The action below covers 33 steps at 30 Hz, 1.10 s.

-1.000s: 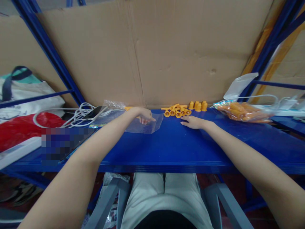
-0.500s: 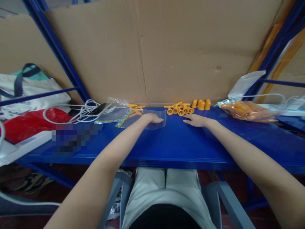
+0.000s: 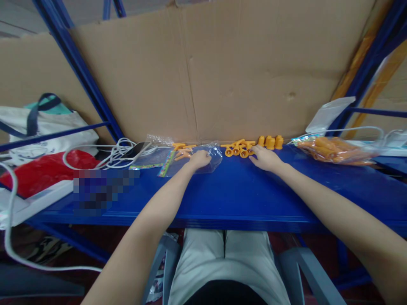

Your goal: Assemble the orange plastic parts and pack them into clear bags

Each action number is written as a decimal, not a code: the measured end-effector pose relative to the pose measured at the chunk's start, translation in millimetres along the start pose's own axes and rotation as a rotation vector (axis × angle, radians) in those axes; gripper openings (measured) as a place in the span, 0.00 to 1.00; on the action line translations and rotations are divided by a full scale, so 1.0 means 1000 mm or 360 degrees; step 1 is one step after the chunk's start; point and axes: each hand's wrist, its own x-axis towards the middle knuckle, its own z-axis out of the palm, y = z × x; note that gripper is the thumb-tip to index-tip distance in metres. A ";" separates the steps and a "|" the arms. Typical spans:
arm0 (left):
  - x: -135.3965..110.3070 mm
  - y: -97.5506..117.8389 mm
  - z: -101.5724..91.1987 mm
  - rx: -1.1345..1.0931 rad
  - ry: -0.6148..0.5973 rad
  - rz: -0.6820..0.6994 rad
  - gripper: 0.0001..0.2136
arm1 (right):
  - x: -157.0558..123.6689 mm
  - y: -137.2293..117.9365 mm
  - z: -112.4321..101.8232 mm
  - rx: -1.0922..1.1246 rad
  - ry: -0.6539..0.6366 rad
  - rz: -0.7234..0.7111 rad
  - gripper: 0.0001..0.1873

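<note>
A clear plastic bag point(image 3: 212, 157) lies on the blue shelf point(image 3: 238, 190), its far edge puffed up. My left hand point(image 3: 199, 160) rests on it with the fingers curled into the plastic. Just to the right, a cluster of small orange T-shaped parts point(image 3: 238, 148) sits at the back of the shelf. My right hand point(image 3: 264, 158) lies flat beside them, its stretched fingertips touching the nearest part. Three orange caps point(image 3: 270, 142) stand upright behind that hand. Two more orange parts point(image 3: 182, 148) lie behind the bag.
A full bag of orange parts point(image 3: 330, 149) and a white pouch point(image 3: 329, 113) lie at the right. At the left are a phone with white cables point(image 3: 127, 149), a red bag point(image 3: 44, 169) and a tote bag point(image 3: 47, 123). Cardboard point(image 3: 222, 76) backs the shelf.
My left hand went from lying flat on the bag to curling into it, and the bag's far edge rose. My right hand slid forward to the orange parts.
</note>
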 end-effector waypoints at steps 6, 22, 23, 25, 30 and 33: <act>0.000 0.012 0.010 0.0011 0.0078 0.0083 0.14 | 0.001 -0.006 0.009 0.0097 -0.0077 -0.0326 0.24; -0.001 0.020 0.016 0.0064 0.0188 0.0294 0.13 | 0.002 -0.011 0.010 0.0026 0.0055 0.0160 0.21; -0.001 0.021 0.015 0.0068 0.0184 0.0287 0.13 | 0.003 -0.010 0.012 0.0032 0.0074 0.0152 0.22; -0.003 0.023 0.014 0.0068 0.0179 0.0279 0.13 | 0.005 -0.009 0.014 0.0011 0.0101 0.0123 0.23; -0.004 0.027 0.013 0.0057 0.0186 0.0324 0.12 | 0.006 -0.015 0.011 -0.0081 -0.0013 0.0141 0.23; -0.003 0.027 0.014 0.0051 0.0196 0.0354 0.12 | 0.007 -0.015 0.010 -0.0036 -0.0021 0.0239 0.22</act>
